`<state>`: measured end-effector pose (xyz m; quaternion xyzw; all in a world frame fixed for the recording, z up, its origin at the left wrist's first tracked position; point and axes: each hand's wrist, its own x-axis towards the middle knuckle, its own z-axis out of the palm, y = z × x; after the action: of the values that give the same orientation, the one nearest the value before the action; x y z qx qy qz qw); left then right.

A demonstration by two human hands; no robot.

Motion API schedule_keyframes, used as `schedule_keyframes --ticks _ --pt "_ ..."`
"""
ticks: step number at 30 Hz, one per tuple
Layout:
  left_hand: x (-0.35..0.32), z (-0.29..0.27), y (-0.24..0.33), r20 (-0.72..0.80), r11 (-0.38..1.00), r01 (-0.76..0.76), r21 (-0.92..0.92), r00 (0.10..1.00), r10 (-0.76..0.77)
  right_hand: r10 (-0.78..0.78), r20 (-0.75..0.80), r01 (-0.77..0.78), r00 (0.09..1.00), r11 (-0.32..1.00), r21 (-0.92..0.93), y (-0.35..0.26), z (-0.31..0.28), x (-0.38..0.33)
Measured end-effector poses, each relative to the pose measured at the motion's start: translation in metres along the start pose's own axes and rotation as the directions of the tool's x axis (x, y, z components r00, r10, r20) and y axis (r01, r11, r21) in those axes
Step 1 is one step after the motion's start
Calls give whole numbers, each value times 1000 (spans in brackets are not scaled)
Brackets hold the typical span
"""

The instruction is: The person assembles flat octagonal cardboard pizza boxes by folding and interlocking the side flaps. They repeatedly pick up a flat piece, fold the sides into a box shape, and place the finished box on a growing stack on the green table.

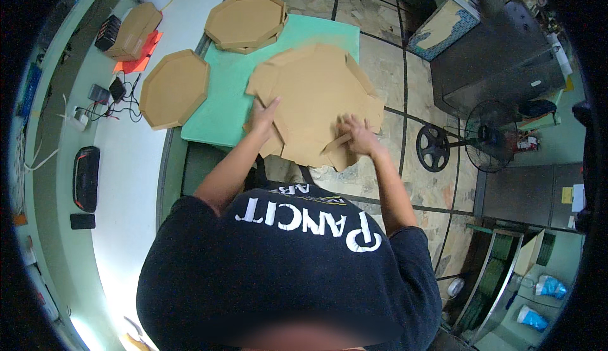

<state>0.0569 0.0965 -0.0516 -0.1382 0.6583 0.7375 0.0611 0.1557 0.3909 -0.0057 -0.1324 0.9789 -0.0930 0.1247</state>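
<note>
A large, partly folded octagonal cardboard box blank [316, 91] lies in front of me, reaching past the near edge of the green table [221, 107]. Some of its rim flaps stand up at the upper right, while others lie flat. My left hand [261, 118] is closed on its left edge, thumb on top and the other fingers partly hidden. Over a raised flap at the near right side is my right hand [361, 137]; motion blurs its fingers, so their grip is unclear. Stacked folded octagonal trays [246, 20] sit at the table's far left.
Another octagonal tray [175, 89] straddles the white counter [130, 180] and table at left. On the counter are a brown carton [134, 31], cables [130, 98] and a black speaker [87, 179]. A standing fan [487, 137] is on the tiled floor at right, near a dark cabinet [494, 66].
</note>
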Motion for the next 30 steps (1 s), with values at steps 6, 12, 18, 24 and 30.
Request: schedule_keyframes --ticks 6,12,18,24,30 --pt "-28 -55 13 847 -110 -840 531 528 57 -141 -210 162 968 983 84 9 43 -3" --pt "1 -22 8 944 233 -924 303 325 62 -80 -239 124 968 976 178 2 47 27" --pt "9 -6 -3 884 368 -830 418 466 47 -127 -324 162 938 983 82 -18 53 31" --pt "5 -22 -16 950 56 -974 218 225 217 -228 -320 214 919 974 -81 -41 62 -11" --pt "-9 -45 -8 939 102 -985 140 165 302 -169 -148 132 974 964 -230 -53 53 -15"
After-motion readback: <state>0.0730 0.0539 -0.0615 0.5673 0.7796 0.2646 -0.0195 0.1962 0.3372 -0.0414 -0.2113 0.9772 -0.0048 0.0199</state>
